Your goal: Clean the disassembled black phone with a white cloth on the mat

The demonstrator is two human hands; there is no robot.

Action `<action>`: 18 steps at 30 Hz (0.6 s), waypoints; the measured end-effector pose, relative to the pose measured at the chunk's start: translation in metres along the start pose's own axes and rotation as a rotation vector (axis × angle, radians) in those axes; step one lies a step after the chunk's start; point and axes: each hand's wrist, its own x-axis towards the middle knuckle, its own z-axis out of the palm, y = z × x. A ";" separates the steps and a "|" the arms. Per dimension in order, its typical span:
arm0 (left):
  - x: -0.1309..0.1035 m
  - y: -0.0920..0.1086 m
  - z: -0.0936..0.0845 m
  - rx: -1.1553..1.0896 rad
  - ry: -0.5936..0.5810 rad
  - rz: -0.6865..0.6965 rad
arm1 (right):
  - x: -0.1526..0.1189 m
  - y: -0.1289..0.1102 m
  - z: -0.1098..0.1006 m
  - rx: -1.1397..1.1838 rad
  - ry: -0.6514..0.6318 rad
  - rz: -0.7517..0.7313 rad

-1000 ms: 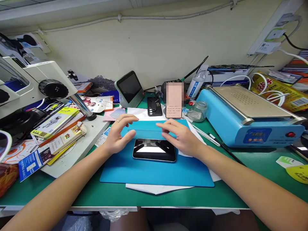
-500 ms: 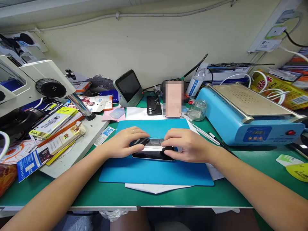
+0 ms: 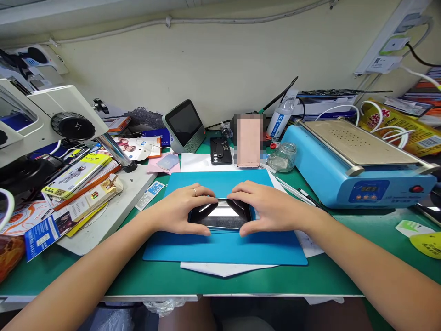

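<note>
Blue silicone forms the work mat [image 3: 223, 246], which lies flat on the green bench top [image 3: 344, 271] over a few white paper sheets [image 3: 223, 269] whose edges show beyond its near and right borders. A dark, glossy smartphone [image 3: 220, 215] lies screen-up and lengthwise across the middle of the mat. The left hand [image 3: 181, 209] is closed around the phone's left end, fingers curled over the far edge and thumb pressed at the near edge; a ring shows on one finger. The right hand [image 3: 267, 207] grips the right end in the same way, fingers bent over the far edge and thumb at the near corner. Both hands are in contact with the phone, and the screen between them reflects light. Whether the phone is raised off the mat or resting on it cannot be told. Behind the mat, a black phone case [image 3: 221, 151] lies flat, just beside a second phone [image 3: 248, 140] standing upright. A small grey screen device [image 3: 183, 125] stands to the left of these, tilted back. A glass jar [image 3: 283, 157] stands to the right, near a blue heating-plate machine [image 3: 354, 165] with a metal top. A microscope [image 3: 51, 122] overhangs a stack of printed cards and packages [image 3: 76, 184] at the left side of the bench.
</note>
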 end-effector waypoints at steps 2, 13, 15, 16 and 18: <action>0.000 0.000 -0.001 0.015 -0.008 0.001 | -0.001 0.000 -0.002 0.001 -0.048 0.031; 0.001 0.004 -0.003 0.040 0.006 -0.001 | -0.002 -0.002 -0.004 0.042 -0.063 0.036; 0.002 0.003 -0.002 0.031 0.016 -0.012 | -0.001 -0.001 -0.001 0.049 -0.036 0.032; 0.002 0.003 -0.001 0.027 0.020 -0.013 | -0.001 0.000 0.000 0.046 -0.030 0.032; 0.002 0.002 0.000 0.024 0.026 -0.009 | -0.001 0.000 0.001 0.032 -0.027 0.036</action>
